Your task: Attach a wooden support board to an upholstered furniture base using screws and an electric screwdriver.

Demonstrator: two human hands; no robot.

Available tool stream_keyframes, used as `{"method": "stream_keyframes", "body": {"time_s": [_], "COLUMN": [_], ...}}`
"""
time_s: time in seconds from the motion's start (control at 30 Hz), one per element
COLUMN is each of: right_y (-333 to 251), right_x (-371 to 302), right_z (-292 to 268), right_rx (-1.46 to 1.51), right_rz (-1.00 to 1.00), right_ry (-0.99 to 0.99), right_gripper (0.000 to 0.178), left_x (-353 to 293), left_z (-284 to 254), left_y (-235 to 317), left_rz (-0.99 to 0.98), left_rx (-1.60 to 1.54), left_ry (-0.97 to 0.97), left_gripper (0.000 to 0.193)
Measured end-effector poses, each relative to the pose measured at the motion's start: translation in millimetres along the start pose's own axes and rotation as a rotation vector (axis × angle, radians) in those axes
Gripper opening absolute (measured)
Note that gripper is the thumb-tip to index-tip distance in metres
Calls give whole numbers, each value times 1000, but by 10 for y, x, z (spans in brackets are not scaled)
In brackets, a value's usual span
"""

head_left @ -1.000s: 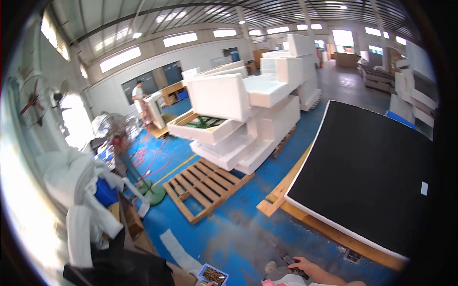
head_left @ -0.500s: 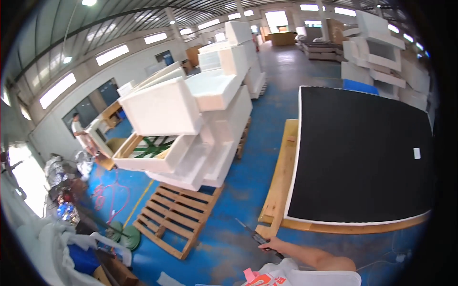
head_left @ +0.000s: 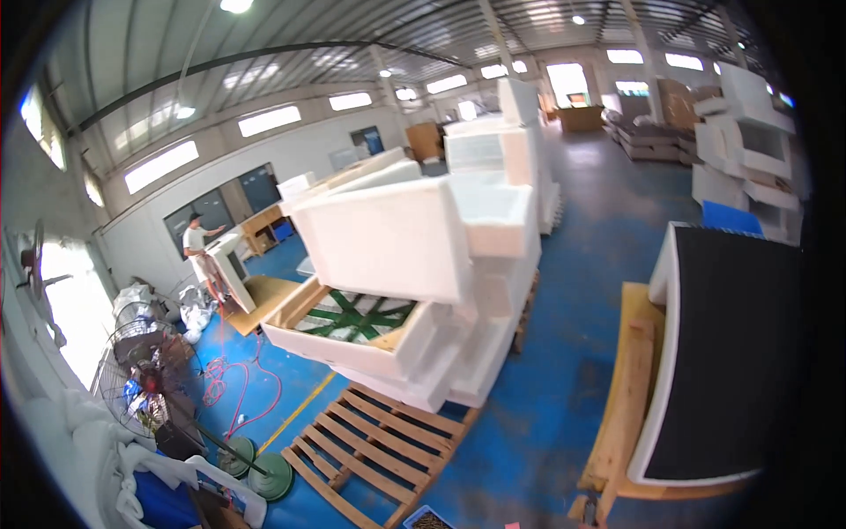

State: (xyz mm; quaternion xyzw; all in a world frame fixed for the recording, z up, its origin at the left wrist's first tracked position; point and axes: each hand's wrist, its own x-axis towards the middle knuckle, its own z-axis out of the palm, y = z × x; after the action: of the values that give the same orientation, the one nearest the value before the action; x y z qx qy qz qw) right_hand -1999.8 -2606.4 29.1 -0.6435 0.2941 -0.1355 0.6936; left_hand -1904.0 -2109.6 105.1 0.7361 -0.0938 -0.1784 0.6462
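Observation:
Neither of my hands shows at this moment. At the right, a black-covered panel with a white padded edge (head_left: 727,361) rests on a wooden stand (head_left: 610,432). A small dark object (head_left: 583,509) is at the stand's near end by the lower edge; its kind is too unclear to tell. Near the bottom middle, a blue tray (head_left: 411,522) holds many small brown pieces and is partly cut off by the picture's edge. A tiny pink patch (head_left: 512,525) shows beside it.
White foam-covered furniture frames (head_left: 383,242) are stacked mid-view, one with green webbing (head_left: 352,316). In front lies a wooden pallet (head_left: 374,445). Left are fans with round green bases (head_left: 270,477) and a pink hose (head_left: 278,381). Another person (head_left: 198,251) stands far left by a white panel.
My view has swung left, so the black panel sits farther right. My right hand, which held a dark tool with a long thin tip, has left the picture. The blue tray has come into view.

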Motion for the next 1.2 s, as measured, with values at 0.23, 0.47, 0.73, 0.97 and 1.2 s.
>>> {"method": "stream_keyframes", "body": {"time_s": [0.23,0.47,0.73,0.97,1.2], "right_y": [-896,-1190,-1547,-1505,-2254], "right_x": [1623,2523,3766,4203,5263], "right_z": [1174,1293,1841,1347,757], "right_rx": [16,119,395,633,761], "right_rz": [-94,-128,-177,-231,-404], "right_ry": [-254,-249,-262,30,191], "right_gripper": [35,34,32,31,30], "left_x": [2274,3179,3739,4896,6078], "left_z": [-618,-105,-25,506,1562], "left_y": [-74,517,255,738,1800], "left_rz": [-476,-854,-718,-826,-805], "left_rx": [-572,-706,-590,-362,-261], "left_ry": [-45,-82,-125,-368,-596], "left_gripper": [19,12,14,13,12]}}
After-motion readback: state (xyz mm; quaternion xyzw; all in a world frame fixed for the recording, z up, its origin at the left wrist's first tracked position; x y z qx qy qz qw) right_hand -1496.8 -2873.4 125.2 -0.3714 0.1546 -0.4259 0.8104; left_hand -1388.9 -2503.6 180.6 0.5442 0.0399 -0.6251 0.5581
